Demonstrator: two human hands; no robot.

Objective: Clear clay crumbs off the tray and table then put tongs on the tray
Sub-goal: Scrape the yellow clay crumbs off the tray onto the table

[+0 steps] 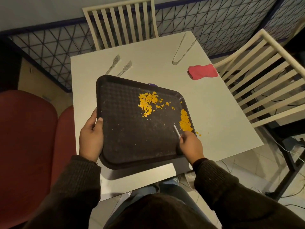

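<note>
Right hand [191,145] pinches white stick [177,131] beside crumbs [185,121]; left hand [90,138] grips tray [132,146].

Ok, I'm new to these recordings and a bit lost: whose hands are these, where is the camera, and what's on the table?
No machine here. A person wears one camera on the head, and it looks down at their own two hands. The left hand grips the edge of a dark brown plastic tray strewn with orange clay crumbs. The right hand pinches a thin white stick close to the crumbs. On the square white table lie toothed silver tongs, plain silver tongs and a crumpled pink cloth.
</note>
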